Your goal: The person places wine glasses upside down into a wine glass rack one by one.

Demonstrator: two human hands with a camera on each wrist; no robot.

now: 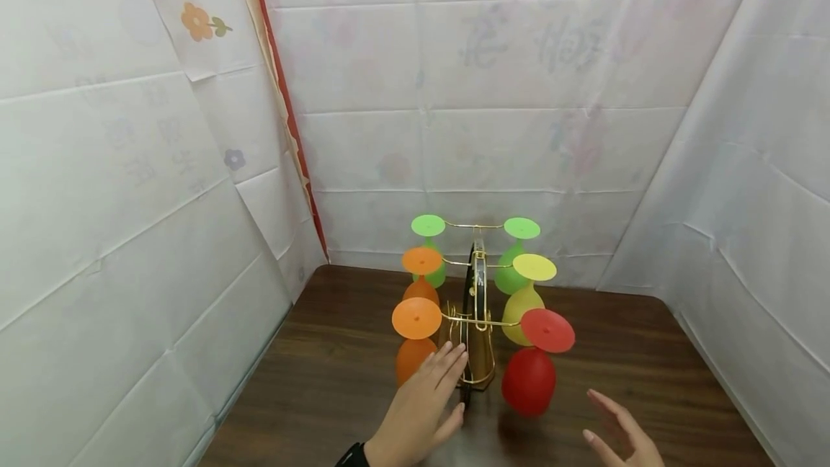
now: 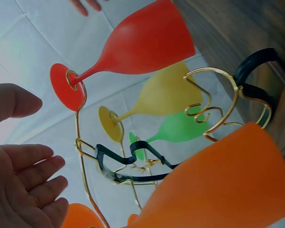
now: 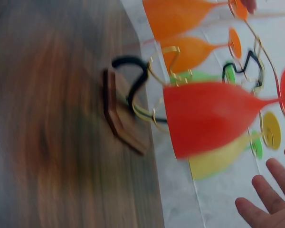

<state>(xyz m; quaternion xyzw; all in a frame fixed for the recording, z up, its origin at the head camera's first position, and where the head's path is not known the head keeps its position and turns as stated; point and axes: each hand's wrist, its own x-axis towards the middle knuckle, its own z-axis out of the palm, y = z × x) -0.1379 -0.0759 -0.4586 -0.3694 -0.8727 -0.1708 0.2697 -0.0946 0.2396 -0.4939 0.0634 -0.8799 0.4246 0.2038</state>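
Several plastic goblets hang upside down from a gold wire rack (image 1: 481,287) with a black curved frame. In the head view the nearest pair is a red goblet (image 1: 529,380) on the right and an orange goblet (image 1: 410,360) on the left. My left hand (image 1: 415,409) is beside the orange goblet, its fingers straight and holding nothing; the left wrist view shows a gap between that hand (image 2: 23,185) and the rack. To the right of the red goblet, my right hand (image 1: 625,432) has its fingers spread apart, with nothing held.
Behind the front pair hang a yellow goblet (image 1: 524,312), another orange goblet (image 1: 421,291) and two green ones (image 1: 511,269). The rack has a wooden base (image 3: 111,102) on the brown table (image 1: 311,380). White sheets (image 1: 506,128) enclose the table's back and sides.
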